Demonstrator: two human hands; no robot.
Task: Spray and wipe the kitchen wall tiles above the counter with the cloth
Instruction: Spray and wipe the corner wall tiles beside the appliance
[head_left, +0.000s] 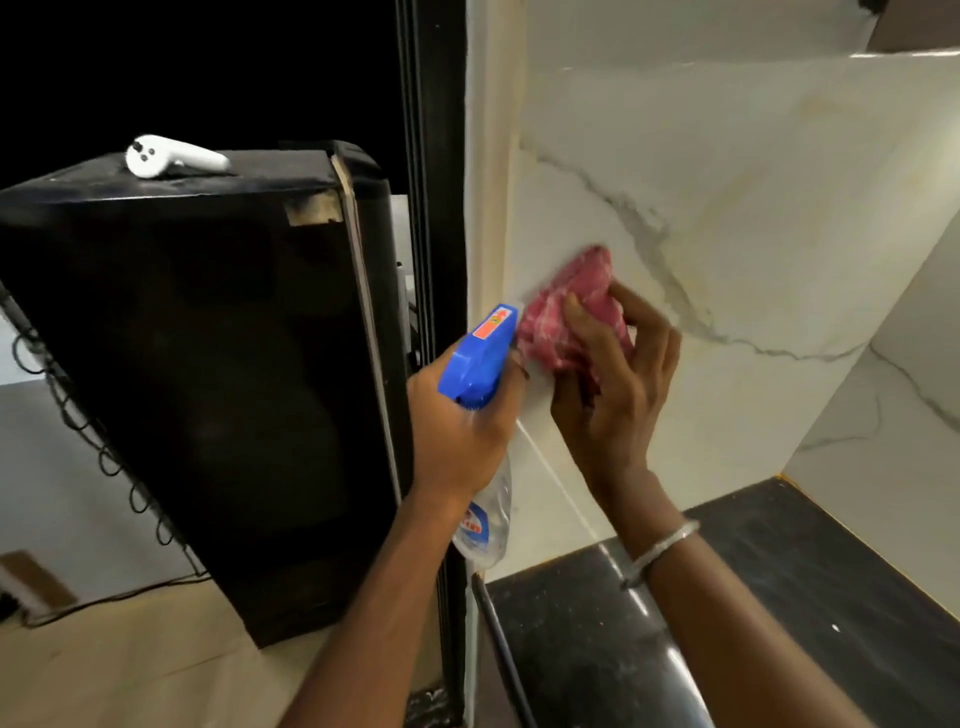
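Left hand (457, 431) gripping spray bottle (480, 358), right hand (608, 395) holding cloth (566, 312) against tiles (727, 208)

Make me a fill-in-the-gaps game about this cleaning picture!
The left hand grips a clear plastic spray bottle with a ___ trigger head.
The right hand holds a crumpled pink cloth against the white marble-look wall tile above the ___ counter.
A white handheld controller lies on ___ of the tall black appliance.
Missing words: blue, black, top.
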